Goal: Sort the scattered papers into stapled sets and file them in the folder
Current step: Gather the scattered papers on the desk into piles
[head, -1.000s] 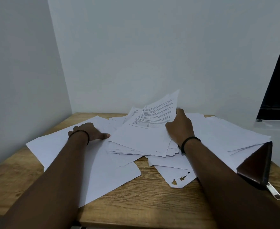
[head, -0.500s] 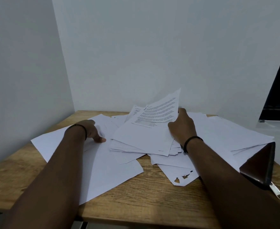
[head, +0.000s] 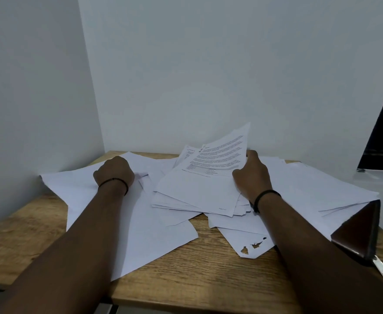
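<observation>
Papers (head: 195, 191) strewn over wooden table (head: 208, 268), white corner walls (head: 186, 64).

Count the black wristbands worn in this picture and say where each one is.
2. One wristband circles the left wrist, over the sheets on the left; the other wristband circles the right wrist, beside the paper stack. None seems hidden.

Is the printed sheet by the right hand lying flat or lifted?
Lifted: the printed sheet tilts up off the paper pile, its far corner against the wall, right hand at its edge.
</observation>
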